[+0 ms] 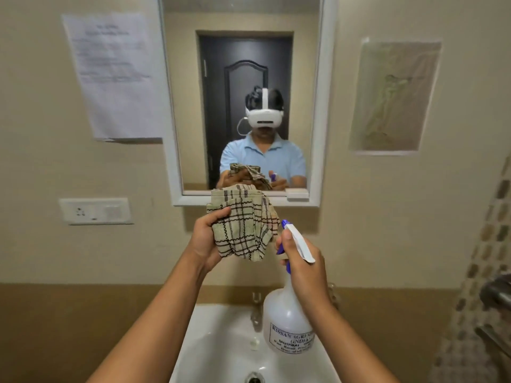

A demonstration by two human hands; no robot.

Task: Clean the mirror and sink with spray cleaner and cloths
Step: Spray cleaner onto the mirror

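The left hand (206, 239) grips a bunched checked cloth (243, 228) and the right hand (300, 261) is wrapped round the neck of the spray bottle (287, 322), whose long axis stands near upright over the sink (210, 341), its nozzle (284, 223) just beside the cloth and aimed up and forward. The mirror (243, 64) lies directly ahead and above both hands, the cloth nearest its lower frame. A tap (255, 310) stands behind the bottle; a paper notice (116, 76) and switch plate (95, 210) flank the mirror on the left, and nothing appears to bar a spray.
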